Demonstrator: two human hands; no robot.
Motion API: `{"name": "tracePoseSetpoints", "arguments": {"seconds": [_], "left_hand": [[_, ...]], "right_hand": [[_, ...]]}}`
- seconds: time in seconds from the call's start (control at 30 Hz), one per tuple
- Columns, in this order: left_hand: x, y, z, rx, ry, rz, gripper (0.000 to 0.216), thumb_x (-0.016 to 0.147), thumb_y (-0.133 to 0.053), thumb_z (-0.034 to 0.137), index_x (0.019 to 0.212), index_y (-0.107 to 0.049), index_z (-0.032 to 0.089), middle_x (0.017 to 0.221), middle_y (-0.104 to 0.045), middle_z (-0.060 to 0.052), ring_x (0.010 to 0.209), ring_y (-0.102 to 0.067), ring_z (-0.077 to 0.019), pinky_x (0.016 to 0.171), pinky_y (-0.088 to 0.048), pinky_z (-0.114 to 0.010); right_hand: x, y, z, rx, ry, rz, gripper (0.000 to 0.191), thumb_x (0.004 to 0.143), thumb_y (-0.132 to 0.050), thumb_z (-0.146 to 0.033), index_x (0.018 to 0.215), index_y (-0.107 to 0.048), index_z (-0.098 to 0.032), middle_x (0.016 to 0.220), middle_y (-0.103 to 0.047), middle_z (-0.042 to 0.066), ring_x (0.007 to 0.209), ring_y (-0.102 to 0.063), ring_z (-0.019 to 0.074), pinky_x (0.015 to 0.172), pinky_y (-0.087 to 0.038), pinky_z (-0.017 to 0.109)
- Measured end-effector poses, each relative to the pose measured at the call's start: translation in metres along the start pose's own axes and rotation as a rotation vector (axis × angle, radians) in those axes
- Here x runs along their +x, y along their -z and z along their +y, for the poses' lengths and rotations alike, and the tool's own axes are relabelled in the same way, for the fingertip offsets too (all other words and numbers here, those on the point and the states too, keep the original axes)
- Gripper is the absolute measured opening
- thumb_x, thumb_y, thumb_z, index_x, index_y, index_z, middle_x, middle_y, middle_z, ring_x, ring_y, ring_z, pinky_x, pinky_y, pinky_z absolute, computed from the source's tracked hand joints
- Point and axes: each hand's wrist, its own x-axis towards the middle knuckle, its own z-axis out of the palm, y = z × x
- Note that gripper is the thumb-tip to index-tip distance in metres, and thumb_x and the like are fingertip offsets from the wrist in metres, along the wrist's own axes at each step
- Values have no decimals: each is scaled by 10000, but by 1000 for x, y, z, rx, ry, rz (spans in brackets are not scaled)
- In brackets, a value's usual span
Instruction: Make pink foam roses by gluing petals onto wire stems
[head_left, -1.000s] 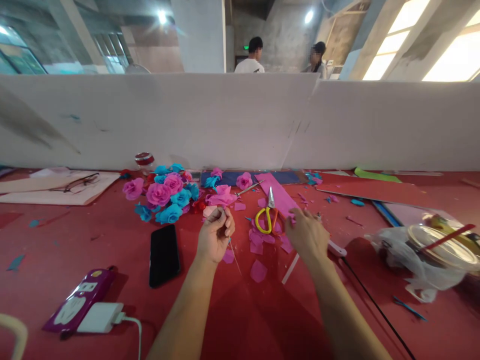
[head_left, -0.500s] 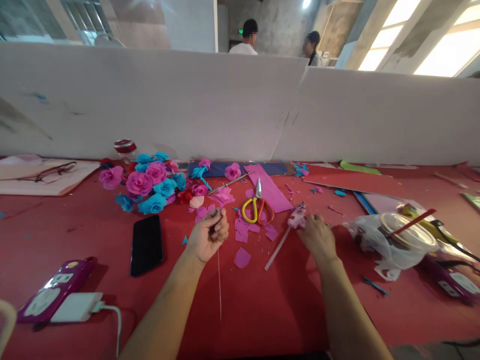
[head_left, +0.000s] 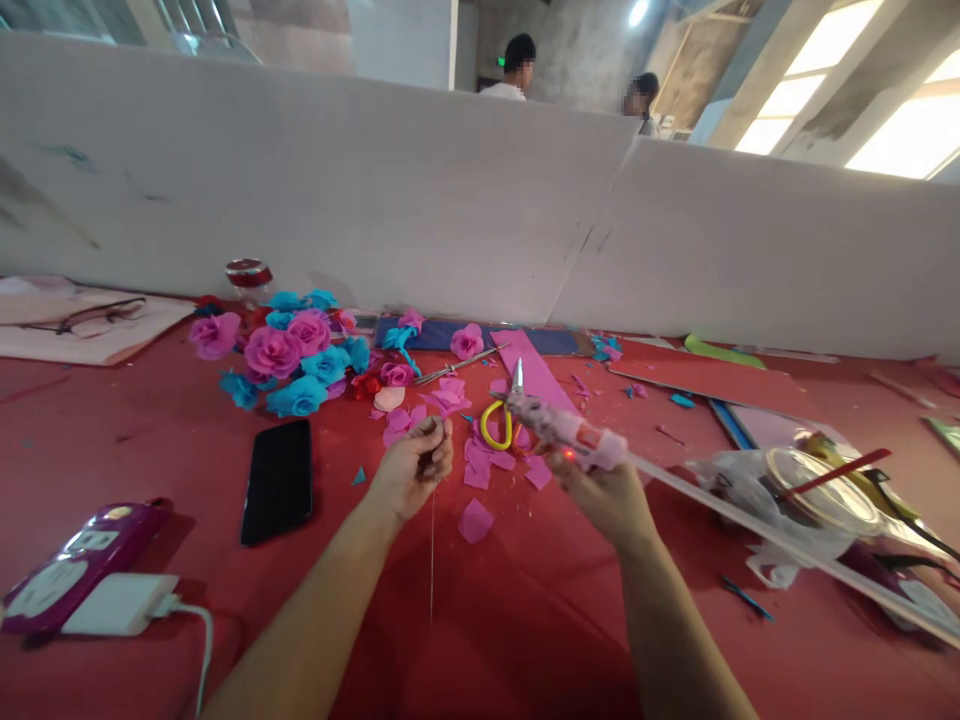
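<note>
2 bare forearms, no sleeves; left hand (head_left: 411, 470), right hand (head_left: 609, 492) ungloved.

We can read no text, label, brand or number here. Only a small green sign (head_left: 501, 61) glows on the far wall, above the white partition (head_left: 375, 180), and its letters are too small.

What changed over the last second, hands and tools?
The right hand moved right from the scissors to the glue gun, took hold of it and lifted it off the red table, nozzle toward the left hand; its glue stick trails to the right. The left hand keeps its grip on the thin wire. Scissors, phone and paper flowers stayed put.
</note>
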Motion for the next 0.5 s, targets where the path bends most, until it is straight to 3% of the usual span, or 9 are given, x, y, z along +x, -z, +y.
{"name": "tracePoseSetpoints", "arguments": {"seconds": [0.1, 0.5], "left_hand": [[0, -1, 0, 49, -37, 7, 75, 766, -615, 136, 720, -556, 133, 471, -403, 54, 368, -290, -23, 396, -175, -155], [-3, -7, -2, 128, -82, 35, 171, 716, -716, 212, 710, -562, 140, 488, -399, 60, 410, -311, -28, 396, -185, -152]], "right_hand": [[-4, -19, -7, 52, 60, -135, 216, 774, -673, -376, 789, -643, -162, 647, -566, -1, 504, -454, 97, 459, -388, 217], [-6, -28, 14, -11, 87, -98, 319, 802, -654, -443, 661, -563, -173, 649, -471, -12, 536, -408, 92, 459, -330, 202]]}}
